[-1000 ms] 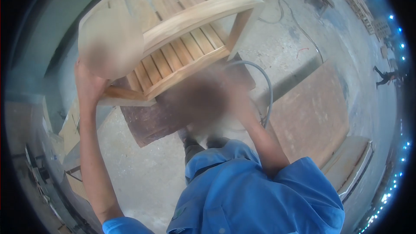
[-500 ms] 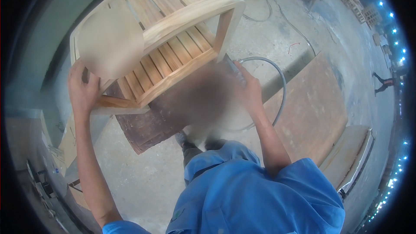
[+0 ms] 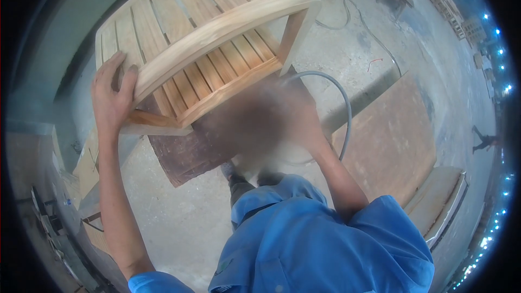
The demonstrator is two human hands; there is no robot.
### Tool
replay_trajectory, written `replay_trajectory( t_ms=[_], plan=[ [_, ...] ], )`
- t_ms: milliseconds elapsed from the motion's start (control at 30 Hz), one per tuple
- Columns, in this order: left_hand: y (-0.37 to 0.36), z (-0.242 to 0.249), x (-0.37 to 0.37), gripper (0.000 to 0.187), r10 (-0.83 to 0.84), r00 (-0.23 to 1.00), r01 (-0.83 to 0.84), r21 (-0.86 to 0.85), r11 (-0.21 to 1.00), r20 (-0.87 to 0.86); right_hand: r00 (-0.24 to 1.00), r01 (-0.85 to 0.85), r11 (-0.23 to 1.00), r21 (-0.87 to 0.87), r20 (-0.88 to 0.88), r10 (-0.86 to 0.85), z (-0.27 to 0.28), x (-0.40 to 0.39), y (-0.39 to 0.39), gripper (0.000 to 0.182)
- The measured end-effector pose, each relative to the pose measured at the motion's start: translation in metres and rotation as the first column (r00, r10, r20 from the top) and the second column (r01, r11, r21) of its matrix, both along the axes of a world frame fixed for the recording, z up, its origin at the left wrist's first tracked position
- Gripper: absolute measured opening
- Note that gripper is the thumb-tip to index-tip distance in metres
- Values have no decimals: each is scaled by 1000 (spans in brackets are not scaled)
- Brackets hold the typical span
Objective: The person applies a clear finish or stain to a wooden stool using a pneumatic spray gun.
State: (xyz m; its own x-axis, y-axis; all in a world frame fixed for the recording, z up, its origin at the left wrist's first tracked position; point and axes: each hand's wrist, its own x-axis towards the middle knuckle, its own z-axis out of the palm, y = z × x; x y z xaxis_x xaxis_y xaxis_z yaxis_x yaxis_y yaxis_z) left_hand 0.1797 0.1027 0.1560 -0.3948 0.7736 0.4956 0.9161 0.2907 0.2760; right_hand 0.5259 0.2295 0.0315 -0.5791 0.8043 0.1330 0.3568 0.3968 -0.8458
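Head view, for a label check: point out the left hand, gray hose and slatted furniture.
Left hand [image 3: 111, 104], head view: back of hand.
Gray hose [image 3: 350, 116], head view: curved stretch.
Slatted furniture [image 3: 217, 32], head view: curved rail.

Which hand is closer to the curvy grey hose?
The right. The right hand, partly blurred, is just beside the grey hose; the left hand is far across, holding the near left edge of the slatted wooden furniture.

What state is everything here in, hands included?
Slatted wooden piece: assembled, looks unpainted.
Left hand: touching the piece's corner, thumb and fingers apart.
Right hand: blurred, cannot tell.
Gray hose: bent in a curve.
Brown sheet: lying flat.
Distant lights: on.
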Motion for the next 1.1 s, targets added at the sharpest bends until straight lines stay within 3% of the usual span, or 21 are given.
replay_trajectory(
  t_ms=[67, 133, 233, 367, 533, 600, 800, 1100],
  plan=[
    [0, 0, 0, 41, 6, 1000, -6, 5, 1000, 4, 998, 19, 994, -108, 67, -12, 18, -4, -8, 51],
    [1, 0, 0, 41, -1, 1000, 1, 17, 1000, 11, 996, -85, 996, 41, 9, 84, -34, -14, -12, 51],
    [1, -1, 0, 41, -4, 1000, 4, 26, 1000, 21, 988, -147, 988, 42, -43, 149, -46, -19, -21, 51],
    [0, -1, 0, 40, 0, 1000, 0, 29, 1000, -8, 998, -55, 997, -44, -9, 55, 7, -11, -21, 51],
    [0, -2, 0, 41, 16, 1000, -16, 22, 1000, -2, 998, 25, 992, 125, 57, -32, -15, 0, 12, 49],
    [0, -1, -1, 42, 15, 1000, -15, 16, 1000, -16, 991, 93, 993, 69, 91, -100, -6, -6, 22, 49],
    [-1, -1, -1, 42, 16, 999, -16, 7, 1000, -27, 983, 181, 979, 96, -45, -178, 16, -47, 47, 48],
    [-2, -1, -2, 43, 15, 1000, -14, 11, 1000, -14, 990, 140, 983, 117, -15, -140, 19, -48, 49, 47]
  ],
)
